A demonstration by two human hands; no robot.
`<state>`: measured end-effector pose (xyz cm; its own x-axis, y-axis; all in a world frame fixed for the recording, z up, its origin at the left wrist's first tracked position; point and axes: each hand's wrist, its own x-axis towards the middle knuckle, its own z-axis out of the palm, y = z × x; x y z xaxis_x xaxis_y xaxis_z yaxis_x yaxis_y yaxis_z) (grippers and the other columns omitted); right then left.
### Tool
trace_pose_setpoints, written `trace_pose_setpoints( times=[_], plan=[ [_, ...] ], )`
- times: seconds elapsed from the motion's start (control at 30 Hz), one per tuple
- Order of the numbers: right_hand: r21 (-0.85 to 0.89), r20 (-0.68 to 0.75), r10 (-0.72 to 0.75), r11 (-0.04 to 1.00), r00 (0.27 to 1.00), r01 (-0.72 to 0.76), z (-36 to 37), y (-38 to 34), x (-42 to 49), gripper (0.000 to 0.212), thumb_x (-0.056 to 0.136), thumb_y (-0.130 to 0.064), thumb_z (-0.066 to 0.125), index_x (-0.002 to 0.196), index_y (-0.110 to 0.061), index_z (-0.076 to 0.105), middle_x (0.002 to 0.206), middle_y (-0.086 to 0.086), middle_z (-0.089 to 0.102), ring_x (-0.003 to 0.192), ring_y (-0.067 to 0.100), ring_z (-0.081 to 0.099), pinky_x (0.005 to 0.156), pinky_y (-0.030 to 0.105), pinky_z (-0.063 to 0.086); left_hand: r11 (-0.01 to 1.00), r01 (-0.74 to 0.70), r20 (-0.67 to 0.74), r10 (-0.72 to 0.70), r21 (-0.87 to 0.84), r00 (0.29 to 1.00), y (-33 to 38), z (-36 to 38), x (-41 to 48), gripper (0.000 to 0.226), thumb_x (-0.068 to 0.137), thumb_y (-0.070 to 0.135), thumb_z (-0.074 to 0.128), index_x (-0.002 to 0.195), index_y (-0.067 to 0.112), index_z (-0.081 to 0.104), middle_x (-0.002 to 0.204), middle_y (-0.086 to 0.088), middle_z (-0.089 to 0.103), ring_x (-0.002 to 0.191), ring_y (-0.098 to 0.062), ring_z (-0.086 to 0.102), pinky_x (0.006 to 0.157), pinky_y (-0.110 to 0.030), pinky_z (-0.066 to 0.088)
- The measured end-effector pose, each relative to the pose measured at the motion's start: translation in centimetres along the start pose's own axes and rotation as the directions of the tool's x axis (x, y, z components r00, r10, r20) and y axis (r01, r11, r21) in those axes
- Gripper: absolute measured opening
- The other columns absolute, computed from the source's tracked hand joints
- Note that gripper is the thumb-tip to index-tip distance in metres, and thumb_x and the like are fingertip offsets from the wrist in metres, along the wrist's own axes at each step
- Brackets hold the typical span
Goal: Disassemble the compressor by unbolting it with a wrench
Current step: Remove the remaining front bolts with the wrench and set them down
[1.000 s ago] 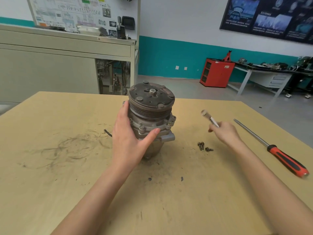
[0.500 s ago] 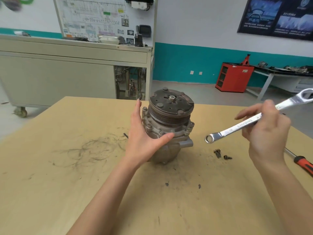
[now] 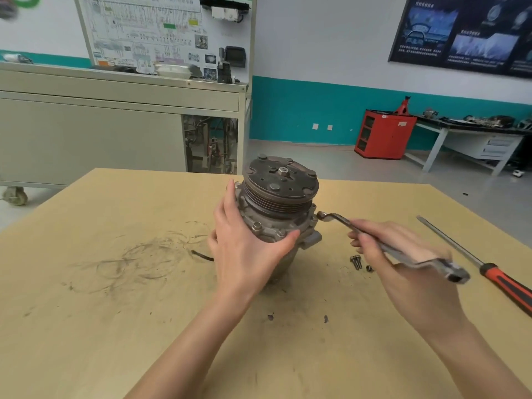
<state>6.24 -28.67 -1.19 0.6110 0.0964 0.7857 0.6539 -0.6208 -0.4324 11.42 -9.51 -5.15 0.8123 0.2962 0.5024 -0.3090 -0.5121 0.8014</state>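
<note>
A grey metal compressor [image 3: 280, 197] stands upright on the wooden table [image 3: 115, 298], its dark pulley disc on top. My left hand [image 3: 244, 249] wraps round the left and front of its body, thumb across the flange. My right hand [image 3: 403, 254] grips a silver combination wrench [image 3: 339, 220] by its shaft. The wrench's ring end sits at a bolt on the right side of the compressor's flange; its open end sticks out to the right past my hand. Loose bolts [image 3: 357, 262] lie on the table just right of the compressor.
A long screwdriver with a red and black handle [image 3: 506, 280] lies at the table's right edge. A short black piece [image 3: 201, 255] lies left of the compressor. Beyond the table stand a grey cabinet with a wiring board, a red cabinet [image 3: 383, 133] and a workbench.
My right hand lifted the wrench from the table, raised it, then brought it down so its ring end reaches the right side of the compressor's flange. My left hand kept holding the compressor.
</note>
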Motion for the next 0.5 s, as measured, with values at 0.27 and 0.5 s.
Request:
trace_pose_setpoints(
  times=[0.27,0.5],
  plan=[
    [-0.215,-0.017,-0.221,0.953,0.975,0.212,2.7,0.1,-0.9,0.025,0.092,-0.012,0.056,0.101,0.007,0.07,0.083,0.012,0.069,0.07,0.025,0.067,0.061,0.033,0.052,0.993,-0.053,-0.026,0.057,0.109,0.998,-0.1,0.6,-0.5,0.125,0.059,0.072,0.066,0.153,0.032,-0.007,0.159,0.003,0.014,0.145,-0.015,0.016,0.118,-0.051,0.006],
    [-0.416,0.051,-0.264,0.871,0.963,0.26,3.5,-1.1,-0.4,0.035,0.087,-0.024,0.056,0.097,0.007,0.071,0.073,0.01,0.067,0.059,0.023,0.064,0.05,0.023,0.05,0.986,-0.102,0.0,0.103,0.131,0.995,-0.6,0.4,-0.2,0.125,0.058,0.076,0.061,0.155,0.025,0.0,0.16,0.002,0.014,0.145,-0.006,0.009,0.12,-0.051,0.002]
  ],
)
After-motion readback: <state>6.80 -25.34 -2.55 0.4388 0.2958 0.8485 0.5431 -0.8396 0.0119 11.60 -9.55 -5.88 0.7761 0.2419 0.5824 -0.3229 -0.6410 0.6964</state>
